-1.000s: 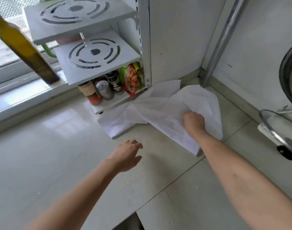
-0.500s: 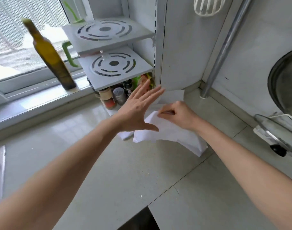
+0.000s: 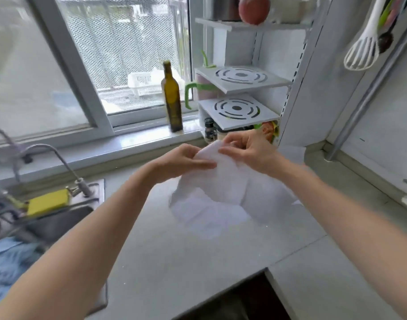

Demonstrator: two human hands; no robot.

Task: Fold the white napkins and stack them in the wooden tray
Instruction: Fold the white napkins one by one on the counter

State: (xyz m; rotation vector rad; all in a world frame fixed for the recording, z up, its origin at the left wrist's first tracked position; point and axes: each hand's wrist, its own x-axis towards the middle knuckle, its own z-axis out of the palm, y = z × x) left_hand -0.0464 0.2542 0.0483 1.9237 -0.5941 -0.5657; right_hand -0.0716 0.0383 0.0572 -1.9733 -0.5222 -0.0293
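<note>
Two hands meet over the counter (image 3: 165, 269); we have our left hand (image 3: 181, 161) and our right hand (image 3: 248, 150) both up at the top edge of a white napkin (image 3: 221, 188), which hangs between them and drapes down until its lower part spreads on the counter surface; the left fingers lie fairly straight along the cloth with the thumb beneath, pinching the edge; the right fingers are curled and nip the same edge just beside the left ones; blur keeps us from saying more about each fingertip. Behind the right wrist a further piece of white napkin (image 3: 292, 153) lies flat near the foot of the white shelf rack (image 3: 239, 112); we cannot tell whether it is a separate sheet or part of the one we hold.

As for progress, we judge ourselves at the very start; the napkin in hand is loose and rumpled, with no crisp fold showing; nothing folded lies anywhere on the counter; no wooden tray shows in this view, so no stack can be counted; what is left, by our reckoning, is nearly everything: squaring this sheet, folding it, finding the tray, and then the rest. A dark olive bottle (image 3: 172, 98) stands on the sill and a sink (image 3: 59, 222) lies to our left, both well apart from the cloth.
</note>
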